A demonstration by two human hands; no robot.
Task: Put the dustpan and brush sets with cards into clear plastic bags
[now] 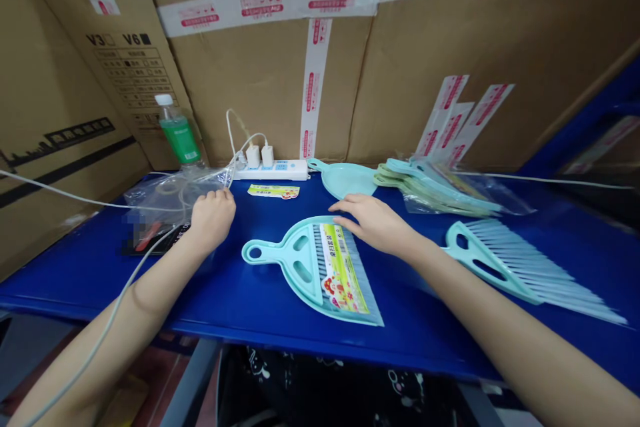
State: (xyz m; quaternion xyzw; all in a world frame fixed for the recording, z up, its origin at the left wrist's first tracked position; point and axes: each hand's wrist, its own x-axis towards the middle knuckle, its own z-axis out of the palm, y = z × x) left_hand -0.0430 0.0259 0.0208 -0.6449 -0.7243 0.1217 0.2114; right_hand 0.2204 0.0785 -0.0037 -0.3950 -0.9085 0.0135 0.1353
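Note:
In the head view, a light-blue dustpan [295, 230] lies on the table, its handle to the left. A matching small brush [316, 267] is nested in it, under a yellow-green printed label card [345, 270]. My right hand [373, 223] is at the far edge of this set, fingers apart, the lower fingertips touching or just over the card's top end. My left hand [214, 217] is closed at the right end of a crumpled clear plastic bag [150, 192] and seems to pinch it; the fingertips are partly hidden.
Behind stand a white power strip [295, 170] with chargers, a loose label card [274, 191], another dustpan [350, 180] and bagged sets [440, 187]. A second brush [530, 263] lies right. A green-labelled bottle [180, 133], a cable and tall cardboard boxes [250, 67] bound the blue table [225, 307].

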